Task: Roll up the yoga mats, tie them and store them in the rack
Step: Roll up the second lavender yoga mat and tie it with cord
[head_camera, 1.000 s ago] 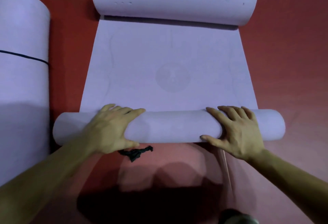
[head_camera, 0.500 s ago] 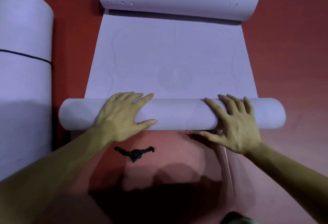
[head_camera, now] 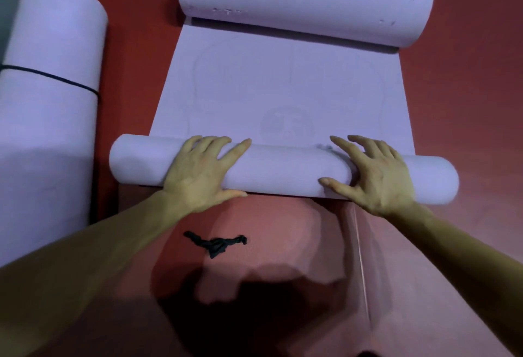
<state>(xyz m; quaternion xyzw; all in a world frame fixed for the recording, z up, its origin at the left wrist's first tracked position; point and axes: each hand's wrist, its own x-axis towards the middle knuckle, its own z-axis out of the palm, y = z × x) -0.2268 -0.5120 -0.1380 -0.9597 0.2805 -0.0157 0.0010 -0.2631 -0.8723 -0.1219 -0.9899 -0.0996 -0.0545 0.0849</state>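
A lilac yoga mat (head_camera: 283, 84) lies flat on the red floor, rolled at both ends. The near roll (head_camera: 283, 171) is thin and runs left to right. My left hand (head_camera: 201, 175) presses flat on its left half, fingers spread. My right hand (head_camera: 373, 175) presses flat on its right half, thumb toward me. The far roll (head_camera: 305, 2) is thicker and lies at the top. A black tie string (head_camera: 216, 243) lies crumpled on the floor, just behind the near roll, between my forearms.
To the left lies a fully rolled lilac mat (head_camera: 48, 118) bound with a black string (head_camera: 56, 79). Red floor (head_camera: 467, 101) surrounds everything. A thin seam line (head_camera: 360, 257) runs along the floor near my right forearm.
Both hands have pushed the near roll farther away from me, so it has grown slightly thicker and the flat stretch is shorter. The black string now lies fully exposed behind it.
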